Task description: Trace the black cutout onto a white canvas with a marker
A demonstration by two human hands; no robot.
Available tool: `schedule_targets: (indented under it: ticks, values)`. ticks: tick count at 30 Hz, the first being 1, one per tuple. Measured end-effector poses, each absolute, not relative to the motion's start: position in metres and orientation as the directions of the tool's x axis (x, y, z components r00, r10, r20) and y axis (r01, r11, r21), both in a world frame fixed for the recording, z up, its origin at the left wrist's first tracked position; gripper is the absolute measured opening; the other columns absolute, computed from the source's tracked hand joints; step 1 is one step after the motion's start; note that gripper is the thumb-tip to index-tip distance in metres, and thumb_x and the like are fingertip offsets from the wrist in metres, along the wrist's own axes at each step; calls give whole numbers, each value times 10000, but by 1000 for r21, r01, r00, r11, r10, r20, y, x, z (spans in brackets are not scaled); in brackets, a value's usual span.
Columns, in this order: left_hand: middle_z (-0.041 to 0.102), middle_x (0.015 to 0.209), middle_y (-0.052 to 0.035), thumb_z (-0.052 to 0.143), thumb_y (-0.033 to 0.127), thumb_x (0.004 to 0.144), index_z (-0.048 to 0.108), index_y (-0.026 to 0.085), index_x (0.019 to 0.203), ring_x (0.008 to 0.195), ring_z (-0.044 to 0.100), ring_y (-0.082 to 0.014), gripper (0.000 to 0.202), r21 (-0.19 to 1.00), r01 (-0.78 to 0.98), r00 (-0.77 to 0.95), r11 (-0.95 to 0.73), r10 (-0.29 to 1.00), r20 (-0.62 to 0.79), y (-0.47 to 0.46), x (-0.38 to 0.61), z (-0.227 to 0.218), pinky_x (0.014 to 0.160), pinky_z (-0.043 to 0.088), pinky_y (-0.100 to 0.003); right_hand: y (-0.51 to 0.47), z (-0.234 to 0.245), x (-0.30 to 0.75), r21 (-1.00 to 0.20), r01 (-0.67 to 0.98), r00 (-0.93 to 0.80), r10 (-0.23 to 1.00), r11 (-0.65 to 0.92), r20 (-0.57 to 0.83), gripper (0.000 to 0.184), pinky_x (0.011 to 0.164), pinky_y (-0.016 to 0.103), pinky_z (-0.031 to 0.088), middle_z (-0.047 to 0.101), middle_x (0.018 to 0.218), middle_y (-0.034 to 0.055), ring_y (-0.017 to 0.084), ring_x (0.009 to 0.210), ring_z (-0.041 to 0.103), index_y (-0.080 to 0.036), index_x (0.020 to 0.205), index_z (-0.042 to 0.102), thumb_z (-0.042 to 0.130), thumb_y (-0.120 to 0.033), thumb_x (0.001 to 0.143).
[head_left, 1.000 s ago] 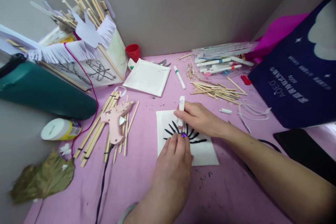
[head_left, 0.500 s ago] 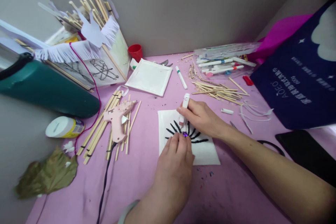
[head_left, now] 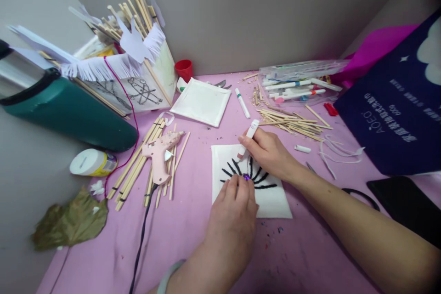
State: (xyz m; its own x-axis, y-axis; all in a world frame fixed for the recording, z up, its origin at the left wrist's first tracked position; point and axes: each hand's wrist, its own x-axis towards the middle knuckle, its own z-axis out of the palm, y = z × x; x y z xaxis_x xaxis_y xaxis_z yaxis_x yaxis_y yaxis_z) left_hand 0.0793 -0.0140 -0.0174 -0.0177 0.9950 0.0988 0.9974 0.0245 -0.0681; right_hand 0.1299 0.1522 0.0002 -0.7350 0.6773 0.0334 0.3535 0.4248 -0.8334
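Note:
A white square sheet [head_left: 272, 200] lies on the pink table, with black strokes fanning out from a small purple gem [head_left: 246, 177]. My right hand [head_left: 270, 151] is closed on a white marker [head_left: 248, 137], whose tip touches the sheet among the strokes. My left hand [head_left: 232, 220] rests flat on the sheet's near edge, fingers stretched toward the gem, holding nothing.
A pink glue gun [head_left: 161, 156] lies on wooden sticks [head_left: 138, 165] to the left. Behind are a white square tray [head_left: 201, 101], a red cup [head_left: 184, 69], a clear case of markers [head_left: 299, 83], loose sticks [head_left: 292, 121], a green bottle [head_left: 65, 110], a glue pot [head_left: 91, 163] and a navy bag [head_left: 396, 110].
My right hand has tilted the marker to the right and shifted it slightly up the sheet. The view has drifted a little; my left hand stays on the sheet.

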Motion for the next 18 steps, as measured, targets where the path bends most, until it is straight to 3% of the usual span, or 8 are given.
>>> schedule_targets:
  ticks: [18]
  values:
    - [616,1133,-138,545,230,863,574,43,1194,1098,555,-268,381,-33,999,-16,20,992,128,-12,80,-12,934,505,-357,151,-5,128,-844,323,-688,718,428,101,240,584,239,383,562,564,-22,134,557,549,-183,766,500,461,-366,916]
